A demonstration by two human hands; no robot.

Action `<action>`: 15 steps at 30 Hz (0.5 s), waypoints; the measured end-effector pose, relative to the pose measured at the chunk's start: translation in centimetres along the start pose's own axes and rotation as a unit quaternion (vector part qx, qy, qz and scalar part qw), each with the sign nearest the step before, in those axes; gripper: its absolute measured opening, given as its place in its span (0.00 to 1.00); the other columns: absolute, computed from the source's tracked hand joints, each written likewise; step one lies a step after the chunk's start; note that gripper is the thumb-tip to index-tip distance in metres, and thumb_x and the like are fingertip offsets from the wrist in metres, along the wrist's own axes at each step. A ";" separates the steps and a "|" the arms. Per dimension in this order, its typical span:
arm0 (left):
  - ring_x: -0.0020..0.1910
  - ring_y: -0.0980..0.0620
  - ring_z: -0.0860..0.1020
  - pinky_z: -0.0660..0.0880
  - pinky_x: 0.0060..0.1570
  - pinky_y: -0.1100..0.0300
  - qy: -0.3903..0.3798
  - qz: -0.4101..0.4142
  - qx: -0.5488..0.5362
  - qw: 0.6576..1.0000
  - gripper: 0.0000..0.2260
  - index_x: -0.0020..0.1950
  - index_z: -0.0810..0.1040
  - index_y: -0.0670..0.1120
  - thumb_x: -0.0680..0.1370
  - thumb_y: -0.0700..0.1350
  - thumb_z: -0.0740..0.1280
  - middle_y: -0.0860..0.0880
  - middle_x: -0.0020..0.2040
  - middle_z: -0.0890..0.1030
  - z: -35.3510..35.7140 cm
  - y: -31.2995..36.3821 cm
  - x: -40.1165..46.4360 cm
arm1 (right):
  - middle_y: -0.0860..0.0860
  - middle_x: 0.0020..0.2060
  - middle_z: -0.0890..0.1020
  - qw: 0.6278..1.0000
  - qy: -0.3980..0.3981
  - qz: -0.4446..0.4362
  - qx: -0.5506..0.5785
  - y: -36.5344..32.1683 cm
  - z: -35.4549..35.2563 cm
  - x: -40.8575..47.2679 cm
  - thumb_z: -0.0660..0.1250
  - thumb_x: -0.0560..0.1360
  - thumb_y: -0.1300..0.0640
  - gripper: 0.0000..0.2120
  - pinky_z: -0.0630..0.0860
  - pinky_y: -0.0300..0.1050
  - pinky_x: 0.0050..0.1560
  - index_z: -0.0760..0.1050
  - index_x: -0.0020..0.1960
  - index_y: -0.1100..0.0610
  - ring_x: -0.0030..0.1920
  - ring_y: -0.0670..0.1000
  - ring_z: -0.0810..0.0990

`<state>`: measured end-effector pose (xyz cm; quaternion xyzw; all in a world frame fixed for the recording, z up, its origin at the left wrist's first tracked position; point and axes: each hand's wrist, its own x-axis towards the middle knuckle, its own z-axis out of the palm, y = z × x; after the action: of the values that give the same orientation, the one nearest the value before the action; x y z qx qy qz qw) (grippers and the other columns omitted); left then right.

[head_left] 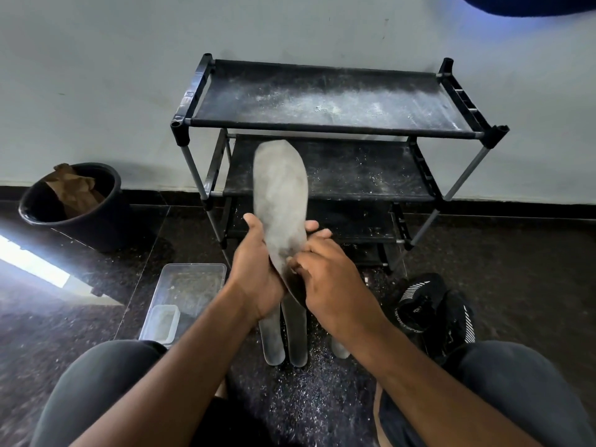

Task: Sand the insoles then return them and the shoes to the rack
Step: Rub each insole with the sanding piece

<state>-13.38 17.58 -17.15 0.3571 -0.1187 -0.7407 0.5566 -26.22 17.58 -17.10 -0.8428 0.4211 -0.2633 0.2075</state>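
Observation:
A grey insole [280,195] stands upright in front of me, toe end up. My left hand [254,266] grips its lower left edge, thumb along the side. My right hand [325,269] is curled against the heel part at the right; what it pinches there is hidden by the fingers. Three more grey insoles [274,337] lie on the floor under my hands. Black shoes [435,314] with white stripes sit on the floor at the right. The black rack [325,95] stands against the wall, its shelves dusted with white powder.
A clear plastic tray [190,285] with a small tub [161,322] in it lies on the floor at the left. A black bin [74,201] with brown paper stands by the wall. Sanding dust covers the dark floor between my knees.

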 end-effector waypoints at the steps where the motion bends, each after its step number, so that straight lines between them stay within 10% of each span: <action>1: 0.58 0.38 0.85 0.80 0.62 0.44 -0.001 0.001 -0.009 1.000 0.47 0.55 0.85 0.36 0.80 0.74 0.43 0.34 0.59 0.83 -0.2 0.4 0.0 | 0.49 0.47 0.76 1.000 -0.005 -0.001 -0.002 0.2 0.1 0.0 0.66 0.77 0.69 0.06 0.70 0.33 0.57 0.81 0.46 0.63 0.52 0.45 0.71; 9: 0.65 0.38 0.81 0.73 0.70 0.45 -0.007 -0.054 0.061 0.997 0.48 0.68 0.78 0.35 0.79 0.75 0.44 0.32 0.65 0.81 0.5 -1.4 -0.3 | 0.50 0.49 0.77 0.999 0.004 0.016 0.038 -0.2 0.7 -0.1 0.63 0.77 0.70 0.09 0.77 0.45 0.55 0.81 0.50 0.62 0.53 0.49 0.76; 15: 0.60 0.36 0.82 0.75 0.67 0.41 -0.005 -0.013 -0.004 1.000 0.47 0.53 0.87 0.39 0.79 0.75 0.42 0.37 0.57 0.85 -0.7 0.6 0.0 | 0.48 0.45 0.79 0.996 -0.012 0.010 0.090 -0.1 -0.1 -0.5 0.69 0.77 0.67 0.06 0.76 0.42 0.54 0.83 0.46 0.61 0.50 0.45 0.76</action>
<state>-12.48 17.50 -17.34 0.3531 -0.1140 -0.7498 0.5478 -26.45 18.08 -17.12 -0.8195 0.4015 -0.2881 0.2903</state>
